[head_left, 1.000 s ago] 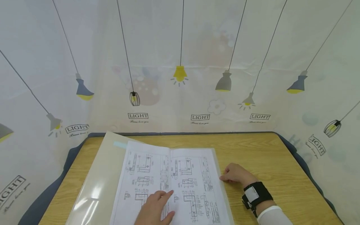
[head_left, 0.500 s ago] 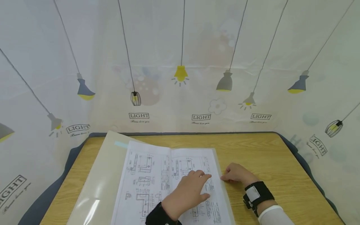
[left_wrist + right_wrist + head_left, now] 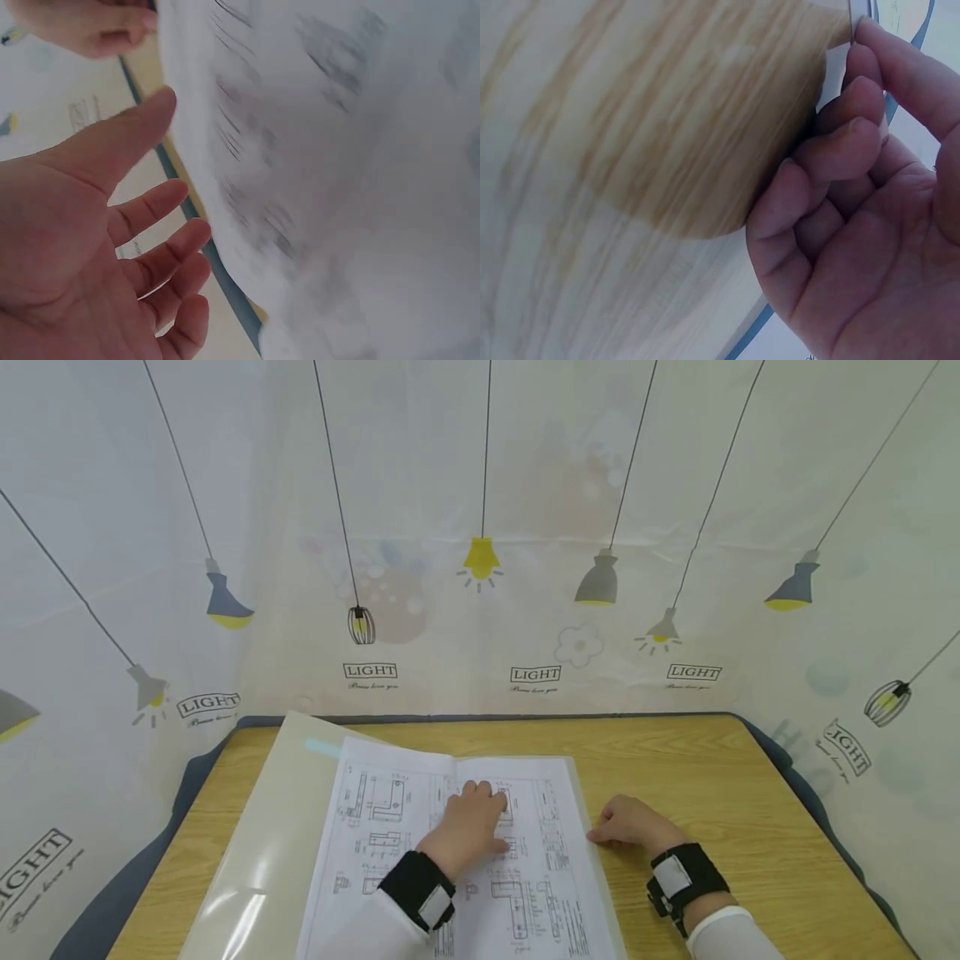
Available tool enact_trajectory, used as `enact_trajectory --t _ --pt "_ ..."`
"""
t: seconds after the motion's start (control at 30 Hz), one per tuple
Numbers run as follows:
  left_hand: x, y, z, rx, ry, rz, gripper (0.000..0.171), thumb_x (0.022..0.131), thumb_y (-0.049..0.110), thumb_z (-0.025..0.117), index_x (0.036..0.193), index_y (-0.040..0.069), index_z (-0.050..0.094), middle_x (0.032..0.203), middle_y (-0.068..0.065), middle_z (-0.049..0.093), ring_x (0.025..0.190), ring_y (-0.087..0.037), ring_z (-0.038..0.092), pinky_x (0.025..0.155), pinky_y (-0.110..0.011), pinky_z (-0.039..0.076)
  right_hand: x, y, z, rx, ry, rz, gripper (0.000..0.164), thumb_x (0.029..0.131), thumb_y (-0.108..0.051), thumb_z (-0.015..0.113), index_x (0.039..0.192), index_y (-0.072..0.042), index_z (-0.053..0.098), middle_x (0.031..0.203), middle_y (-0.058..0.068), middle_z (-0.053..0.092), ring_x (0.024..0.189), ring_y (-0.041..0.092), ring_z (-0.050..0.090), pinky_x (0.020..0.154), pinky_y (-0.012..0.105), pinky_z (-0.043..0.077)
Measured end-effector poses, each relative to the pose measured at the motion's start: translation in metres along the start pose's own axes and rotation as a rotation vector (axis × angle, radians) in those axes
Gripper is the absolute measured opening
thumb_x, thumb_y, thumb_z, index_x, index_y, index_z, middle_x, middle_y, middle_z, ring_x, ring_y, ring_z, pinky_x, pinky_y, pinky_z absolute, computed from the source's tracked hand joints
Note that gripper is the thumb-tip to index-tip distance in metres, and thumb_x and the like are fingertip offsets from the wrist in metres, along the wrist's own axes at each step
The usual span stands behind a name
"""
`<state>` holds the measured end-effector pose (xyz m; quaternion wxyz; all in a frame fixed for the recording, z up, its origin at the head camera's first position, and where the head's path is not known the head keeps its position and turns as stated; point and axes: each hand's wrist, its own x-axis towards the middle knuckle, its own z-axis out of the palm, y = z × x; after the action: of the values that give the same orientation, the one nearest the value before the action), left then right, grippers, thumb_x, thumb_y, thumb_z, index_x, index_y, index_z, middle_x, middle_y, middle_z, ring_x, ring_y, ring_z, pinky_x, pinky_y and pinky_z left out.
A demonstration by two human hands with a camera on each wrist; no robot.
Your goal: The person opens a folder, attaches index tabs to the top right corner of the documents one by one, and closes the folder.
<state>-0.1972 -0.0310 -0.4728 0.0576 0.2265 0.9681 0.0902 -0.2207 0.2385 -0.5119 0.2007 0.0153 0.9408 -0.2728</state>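
Spread on the table lies a booklet of white sheets (image 3: pixel 555 827) printed with line drawings of L-shaped parts. It rests in a plastic document folder (image 3: pixel 255 827), whose pale cover shows at the left and whose translucent edge runs along the right. My left hand (image 3: pixel 467 827) is over the right-hand sheet near the fold, its fingers loosely bent and partly hiding the drawings. In the left wrist view its palm shows bare beside the white paper (image 3: pixel 360 187). My right hand (image 3: pixel 630 822) pinches the folder's right edge between thumb and index finger, the other fingers curled under.
The wooden table (image 3: pixel 697 777) extends to the right and behind the folder, bordered by a dark blue edge (image 3: pixel 787 768). A light cloth backdrop (image 3: pixel 420 485) printed with hanging lamps surrounds it. A light blue strip (image 3: pixel 322 747) sits on the folder cover.
My left hand swept from the lower fold up and right across the right-hand sheet, then drew back left toward the fold. My right hand stayed at the folder's edge.
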Motion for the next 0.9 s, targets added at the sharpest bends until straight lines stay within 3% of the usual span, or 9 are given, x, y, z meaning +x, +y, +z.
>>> enact_trajectory --t 0.3,0.6,0.9 --pt "-0.004 -0.049 0.005 0.044 -0.007 -0.115 0.061 0.068 0.053 0.078 0.111 0.013 0.059 0.094 -0.004 0.051 0.086 -0.021 0.041 0.076 -0.04 0.041 0.0 -0.002 -0.001 0.003 -0.011 0.023 0.026 0.078 -0.023 0.075 0.064 -0.009 0.059 0.056 -0.002 0.048 0.053 0.013 0.044 0.051 0.024 0.033" --pt "-0.018 -0.064 0.007 0.057 -0.032 -0.149 0.083 0.059 0.062 0.077 0.118 0.007 0.057 0.092 -0.007 0.053 0.083 -0.023 0.045 0.077 -0.043 0.044 -0.001 -0.001 -0.003 0.0 -0.003 0.0 0.028 0.077 -0.022 0.076 0.061 -0.009 0.057 0.054 -0.002 0.048 0.051 0.012 0.043 0.049 0.023 0.032" --pt "-0.024 -0.083 0.021 -0.054 -0.032 -0.17 0.06 0.058 0.062 0.076 0.092 0.017 0.054 0.085 -0.001 0.048 0.079 -0.02 0.042 0.073 -0.041 0.041 -0.001 -0.004 -0.002 0.006 -0.009 0.016 0.027 0.077 -0.023 0.076 0.062 -0.009 0.059 0.054 -0.003 0.047 0.051 0.012 0.043 0.049 0.023 0.032"
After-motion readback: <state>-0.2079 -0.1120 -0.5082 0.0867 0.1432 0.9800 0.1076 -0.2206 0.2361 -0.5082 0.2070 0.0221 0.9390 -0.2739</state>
